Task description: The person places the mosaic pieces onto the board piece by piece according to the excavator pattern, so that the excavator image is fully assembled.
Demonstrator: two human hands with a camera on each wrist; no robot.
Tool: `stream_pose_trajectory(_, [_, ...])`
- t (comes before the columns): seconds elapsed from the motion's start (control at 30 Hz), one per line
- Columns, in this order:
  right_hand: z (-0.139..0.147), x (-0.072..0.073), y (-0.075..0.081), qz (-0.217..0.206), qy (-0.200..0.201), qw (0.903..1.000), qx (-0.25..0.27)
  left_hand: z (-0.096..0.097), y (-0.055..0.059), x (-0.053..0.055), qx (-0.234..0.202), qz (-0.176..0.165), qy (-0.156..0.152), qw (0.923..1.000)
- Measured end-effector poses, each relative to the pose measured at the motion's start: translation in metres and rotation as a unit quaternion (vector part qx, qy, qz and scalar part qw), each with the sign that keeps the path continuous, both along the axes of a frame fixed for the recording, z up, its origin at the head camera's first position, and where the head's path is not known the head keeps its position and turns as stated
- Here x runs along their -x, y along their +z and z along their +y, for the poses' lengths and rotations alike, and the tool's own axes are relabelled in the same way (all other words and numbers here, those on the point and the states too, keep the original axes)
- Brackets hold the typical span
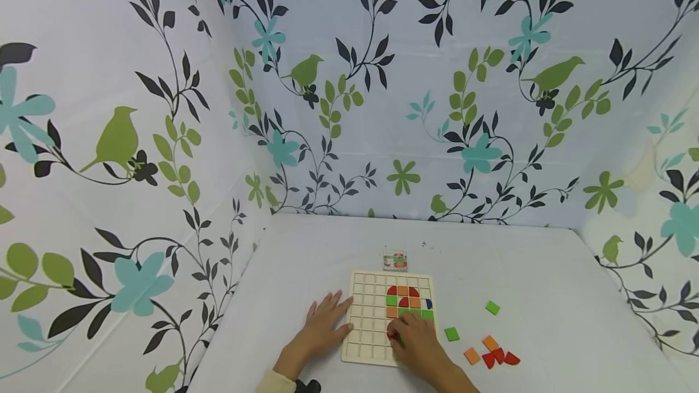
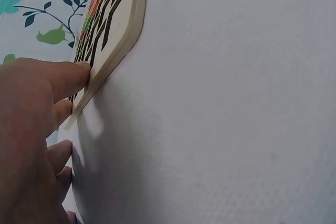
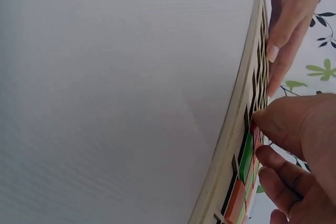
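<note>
Extended left hand (image 1: pixel 323 324) contacts the wooden grid board (image 1: pixel 367 323) at nine o'clock, apparently steadying it; right hand (image 1: pixel 417 342) pinches a red tile (image 3: pixel 254 127) at five o'clock, presumably for alignment.

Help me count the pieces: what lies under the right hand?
Part of the wooden board lies under the right hand. A red piece and green piece show at its fingertips; slots or pieces beneath the palm are covered, so I can't count those.

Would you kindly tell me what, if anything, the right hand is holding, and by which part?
The right hand seems to pinch a red piece; exactly where it grips is hidden.
</note>
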State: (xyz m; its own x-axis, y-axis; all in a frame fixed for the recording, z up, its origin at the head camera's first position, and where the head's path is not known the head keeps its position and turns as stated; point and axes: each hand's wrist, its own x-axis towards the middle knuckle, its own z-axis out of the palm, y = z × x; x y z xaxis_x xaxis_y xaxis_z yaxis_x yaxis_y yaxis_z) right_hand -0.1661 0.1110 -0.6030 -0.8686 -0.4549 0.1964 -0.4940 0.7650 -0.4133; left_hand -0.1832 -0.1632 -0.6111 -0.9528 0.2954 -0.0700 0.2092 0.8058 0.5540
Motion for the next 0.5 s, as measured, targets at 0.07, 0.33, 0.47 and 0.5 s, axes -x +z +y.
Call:
stream_pose_trajectory(0.07, [0.002,0.001,0.001,-0.008,-0.008,0.9999,0.0,0.0,-0.002,0.001,0.002,0.0,-0.001,1.0])
stream_pose_trajectory(0.33, [0.047,0.014,0.015,-0.063,-0.118,0.9909,0.018,0.0,-0.005,0.002,-0.001,-0.004,-0.003,1.0])
stream_pose_trajectory(0.47, [0.1,0.032,0.019,-0.067,-0.189,0.9795,0.018,-0.001,-0.005,0.002,-0.004,-0.001,-0.005,1.0])
stream_pose_trajectory(0.5, [0.113,0.035,0.019,-0.07,-0.207,0.9756,0.019,-0.001,-0.005,0.002,-0.004,-0.002,-0.005,1.0])
